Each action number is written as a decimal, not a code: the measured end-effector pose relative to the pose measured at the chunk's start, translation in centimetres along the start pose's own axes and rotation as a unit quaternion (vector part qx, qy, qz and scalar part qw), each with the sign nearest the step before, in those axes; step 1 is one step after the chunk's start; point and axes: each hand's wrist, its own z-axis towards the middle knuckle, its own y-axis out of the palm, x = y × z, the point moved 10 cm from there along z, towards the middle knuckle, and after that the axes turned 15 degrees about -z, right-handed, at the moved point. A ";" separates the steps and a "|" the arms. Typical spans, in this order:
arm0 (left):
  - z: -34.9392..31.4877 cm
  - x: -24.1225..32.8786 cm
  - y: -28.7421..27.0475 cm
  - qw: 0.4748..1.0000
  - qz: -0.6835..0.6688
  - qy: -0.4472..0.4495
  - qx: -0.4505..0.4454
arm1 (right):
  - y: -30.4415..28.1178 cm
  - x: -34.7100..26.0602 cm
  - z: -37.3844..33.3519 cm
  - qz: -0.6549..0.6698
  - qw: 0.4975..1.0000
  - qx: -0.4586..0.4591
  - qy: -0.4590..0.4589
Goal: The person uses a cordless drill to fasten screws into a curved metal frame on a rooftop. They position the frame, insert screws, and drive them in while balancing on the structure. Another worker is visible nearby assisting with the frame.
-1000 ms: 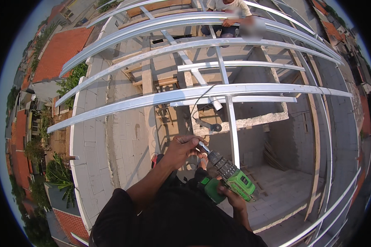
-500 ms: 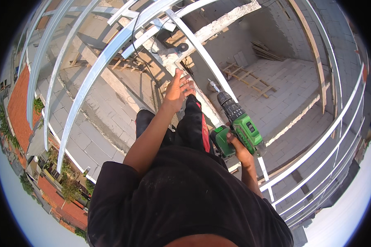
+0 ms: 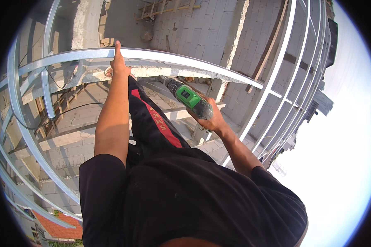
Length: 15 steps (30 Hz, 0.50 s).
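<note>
My left hand (image 3: 118,66) grips a long pale metal channel (image 3: 169,56), its thumb lying over the channel and the other fingers partly hidden below. In my right hand (image 3: 210,117) is a green and black cordless drill (image 3: 189,98), held around its handle. The drill points away and to the left. Its chuck end (image 3: 164,80) is just below the channel, near the rough top of a wall (image 3: 148,72). Whether the bit touches anything, I cannot tell.
I am high on an open roof frame. More metal channels (image 3: 33,140) curve across the left, and several rails (image 3: 276,74) run along the right. Block walls (image 3: 202,29) and wooden poles (image 3: 169,11) lie far below. A black cable (image 3: 76,108) hangs at left.
My view has turned to the right. My left hand, open before, has taken hold of the metal channel. The drill has swung left and come up close to it.
</note>
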 end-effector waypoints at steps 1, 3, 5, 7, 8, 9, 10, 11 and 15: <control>0.1 -0.3 0.8 1.000 -0.011 0.005 -0.015 | 0.6 0.2 0.5 -0.010 1.000 -0.004 0.011; 0.2 -1.3 1.5 0.999 -0.034 0.012 -0.014 | 1.0 0.6 0.9 -0.013 0.999 -0.008 0.037; 0.6 -1.8 1.0 0.993 -0.095 0.047 0.057 | 0.5 -0.1 1.8 0.024 1.000 -0.002 0.020; 1.1 -1.9 1.5 0.985 -0.147 0.081 0.040 | -0.1 -0.4 3.0 0.044 0.999 0.015 0.016; 1.7 -2.3 1.7 0.983 -0.164 0.067 0.041 | -0.3 -0.3 3.5 0.034 0.999 0.015 0.016; 2.2 -2.6 1.1 0.982 -0.164 0.064 0.073 | -0.4 0.0 4.0 0.022 0.999 0.015 0.019; 2.6 -2.8 1.0 0.982 -0.169 0.060 0.059 | -0.6 0.3 4.5 0.016 1.000 0.020 0.013; 3.1 -3.0 0.9 0.983 -0.168 0.053 0.048 | -0.4 1.1 5.0 -0.001 1.000 0.014 0.027; 3.9 -2.9 0.9 0.977 -0.199 0.072 0.013 | 0.6 4.0 6.4 -0.097 0.994 0.018 0.042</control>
